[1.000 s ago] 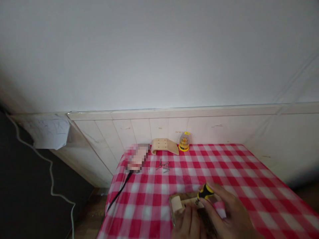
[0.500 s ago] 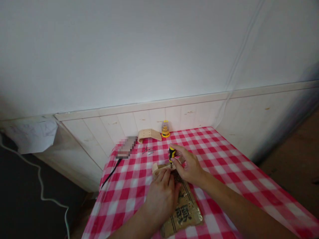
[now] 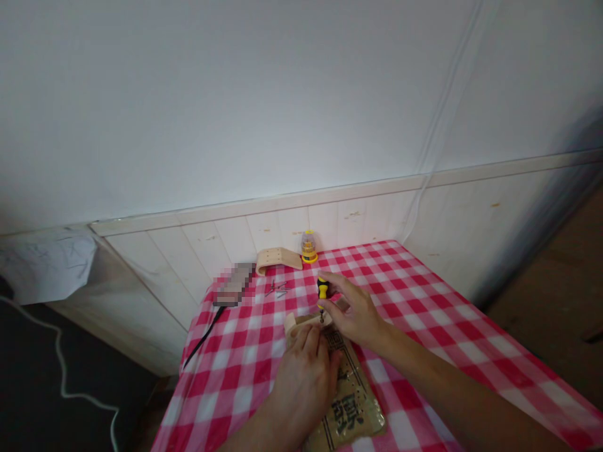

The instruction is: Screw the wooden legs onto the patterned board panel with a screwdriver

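My right hand is closed around the yellow and black handle of a small screwdriver. Held upright, the screwdriver points down at a pale wooden piece, its tip at or very near the wood. Just left of the tip, my left hand grips that piece, with fingers together on top of it; part of the wood is hidden beneath them. Under both lies a brown printed packet with dark characters.
Several screws lie beyond the work. Against the wall are a curved wooden piece with holes and a yellow-based clear bit case. A pixelated object with a black strap sits left on the red-white checked tablecloth.
The view has shifted slightly, so most things sit a little further left. Both hands keep their hold, and the screwdriver stays over the wooden piece, now slightly more upright.
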`<state>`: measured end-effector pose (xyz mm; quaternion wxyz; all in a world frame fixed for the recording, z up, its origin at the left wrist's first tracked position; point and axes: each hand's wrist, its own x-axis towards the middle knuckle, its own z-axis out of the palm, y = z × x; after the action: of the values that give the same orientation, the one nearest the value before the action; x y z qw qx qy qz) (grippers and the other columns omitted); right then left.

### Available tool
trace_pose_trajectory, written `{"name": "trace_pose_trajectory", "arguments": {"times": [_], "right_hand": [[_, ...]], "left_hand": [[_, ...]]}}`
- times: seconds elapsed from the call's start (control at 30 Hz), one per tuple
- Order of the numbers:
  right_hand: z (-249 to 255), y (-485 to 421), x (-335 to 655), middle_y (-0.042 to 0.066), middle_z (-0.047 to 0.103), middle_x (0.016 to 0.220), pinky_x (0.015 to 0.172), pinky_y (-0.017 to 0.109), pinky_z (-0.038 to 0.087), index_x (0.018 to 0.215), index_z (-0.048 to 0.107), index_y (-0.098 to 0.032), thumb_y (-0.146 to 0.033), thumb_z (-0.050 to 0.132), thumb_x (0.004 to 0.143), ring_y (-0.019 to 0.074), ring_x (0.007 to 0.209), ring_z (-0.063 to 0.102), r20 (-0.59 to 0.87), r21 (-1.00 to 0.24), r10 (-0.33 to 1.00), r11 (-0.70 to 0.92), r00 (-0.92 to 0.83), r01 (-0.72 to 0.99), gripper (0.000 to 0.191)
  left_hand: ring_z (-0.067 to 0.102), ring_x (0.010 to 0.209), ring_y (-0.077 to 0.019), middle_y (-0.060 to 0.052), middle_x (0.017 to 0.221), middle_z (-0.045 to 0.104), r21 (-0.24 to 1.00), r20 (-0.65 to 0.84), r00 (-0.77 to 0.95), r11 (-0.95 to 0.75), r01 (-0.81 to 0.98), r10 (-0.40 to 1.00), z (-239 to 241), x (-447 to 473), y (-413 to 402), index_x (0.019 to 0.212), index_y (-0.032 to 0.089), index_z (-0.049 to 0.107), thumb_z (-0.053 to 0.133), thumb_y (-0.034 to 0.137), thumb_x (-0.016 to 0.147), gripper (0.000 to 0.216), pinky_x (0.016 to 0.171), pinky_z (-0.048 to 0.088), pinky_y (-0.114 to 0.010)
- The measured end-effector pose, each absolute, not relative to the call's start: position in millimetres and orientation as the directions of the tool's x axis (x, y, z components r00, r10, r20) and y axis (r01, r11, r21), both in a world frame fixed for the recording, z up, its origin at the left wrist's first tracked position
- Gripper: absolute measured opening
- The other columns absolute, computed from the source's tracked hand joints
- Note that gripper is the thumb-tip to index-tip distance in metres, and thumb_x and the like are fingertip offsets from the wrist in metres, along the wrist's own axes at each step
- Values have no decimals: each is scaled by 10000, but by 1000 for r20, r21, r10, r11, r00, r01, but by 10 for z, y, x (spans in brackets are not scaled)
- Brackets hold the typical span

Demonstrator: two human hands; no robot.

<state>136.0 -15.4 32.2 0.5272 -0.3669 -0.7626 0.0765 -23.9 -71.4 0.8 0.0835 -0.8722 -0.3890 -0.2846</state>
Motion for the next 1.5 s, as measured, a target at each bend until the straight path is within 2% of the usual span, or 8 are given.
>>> {"name": "trace_pose_trajectory", "arguments": {"times": [0.2, 0.53, 0.8, 1.2, 1.5], "right_hand": [[329, -152, 1349, 79, 735, 1220, 909, 391, 632, 1371, 557, -280, -140, 630, 908, 226, 1064, 737, 770, -474, 610, 744, -188, 472, 488], [324, -201, 1362, 85, 738, 1226, 885, 370, 645, 1412, 514, -278, -136, 602, 911, 227, 1032, 757, 806, -367, 545, 765, -230, 529, 528], [303, -214, 1344, 92, 733, 1241, 860, 378, 656, 1395, 521, -270, -115, 590, 911, 231, 1024, 760, 778, -415, 586, 750, -226, 514, 514], [325, -194, 1327, 74, 749, 1198, 879, 353, 644, 1361, 564, -269, -89, 621, 890, 225, 1035, 752, 813, -365, 542, 759, -212, 539, 508], [318, -160, 1325, 73, 757, 1144, 818, 344, 655, 1356, 559, -275, -115, 646, 901, 227, 969, 762, 833, -330, 506, 778, -223, 534, 490]], "left_hand": [[680, 1101, -330, -190, 1103, 701, 86, 554, 526, -673, 735, 645, 12, -243, -720, 1100, 74, 657, 530, 193, 954, 227, 919, 613, -525], [680, 1094, -320, -171, 1112, 700, 115, 569, 516, -683, 721, 640, -3, -243, -713, 1111, 98, 657, 533, 200, 959, 220, 928, 606, -525], [653, 1141, -320, -169, 1118, 689, 151, 539, 517, -680, 718, 665, 47, -246, -722, 1132, 98, 647, 544, 204, 956, 230, 962, 584, -521], [663, 1110, -320, -168, 1069, 693, 152, 551, 508, -679, 719, 662, 36, -234, -718, 1119, 98, 638, 511, 185, 958, 223, 898, 603, -506], [663, 1128, -327, -171, 1072, 705, 179, 503, 514, -666, 724, 695, 50, -232, -719, 1106, 99, 650, 541, 184, 939, 217, 938, 588, -523]]}}
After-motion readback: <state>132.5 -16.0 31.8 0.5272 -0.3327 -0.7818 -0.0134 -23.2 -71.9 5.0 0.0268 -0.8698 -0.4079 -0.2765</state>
